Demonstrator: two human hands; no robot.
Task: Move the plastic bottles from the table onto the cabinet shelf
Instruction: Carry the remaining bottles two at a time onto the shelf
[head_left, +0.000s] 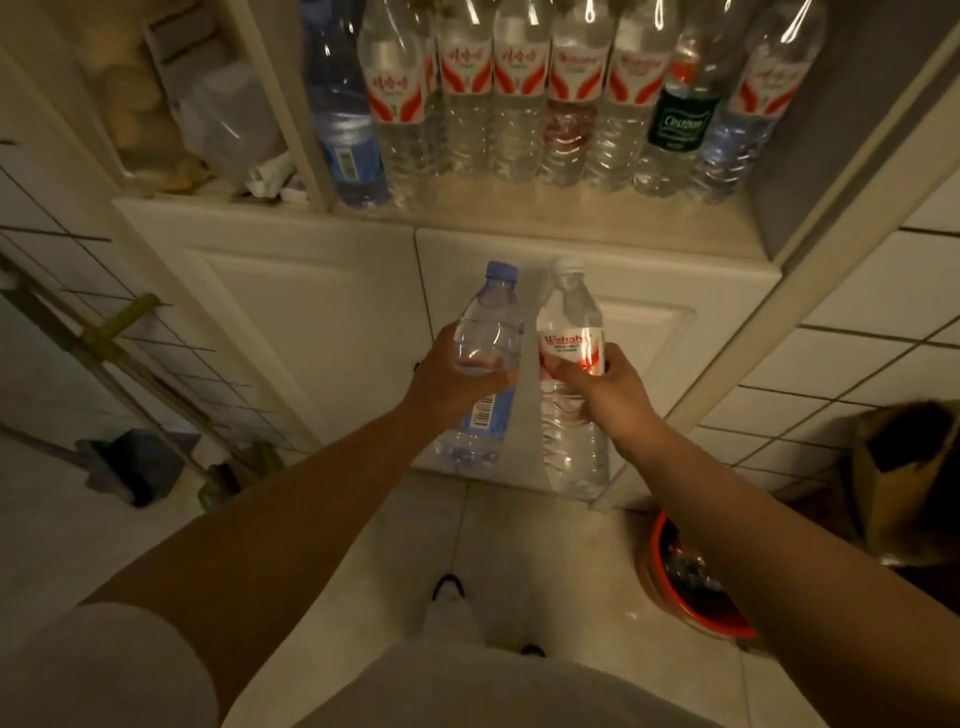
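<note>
Tiled kitchen corner, pale floor (426, 525) below, white cabinet doors (322, 312) ahead and an open shelf (545, 210) above them. Nearest the viewer, both bare forearms reach forward over the floor. The left hand (447, 382) is clenched around the middle of a blue-capped bottle (483, 364); its long axis runs up and away from the grip, cap pointing toward the shelf and leaning slightly right, base hanging below the hand with a blue barcode label just under the fingers. The right hand (605, 387) grasps a white-capped bottle (571, 374) at its red-and-white label; this bottle stands nearly upright, cap toward the shelf, ribbed clear base below the grip. The two bottles sit side by side, close together, held in front of the cabinet doors and below the shelf edge. To the right of the right forearm, on the floor, a red basin (696, 587) and a brown bag (893, 467). Farthest, above both grips, a row of bottles (519, 104) stands upright along the shelf, most with red-and-white labels, one blue at the left end, one dark green near the right.
</note>
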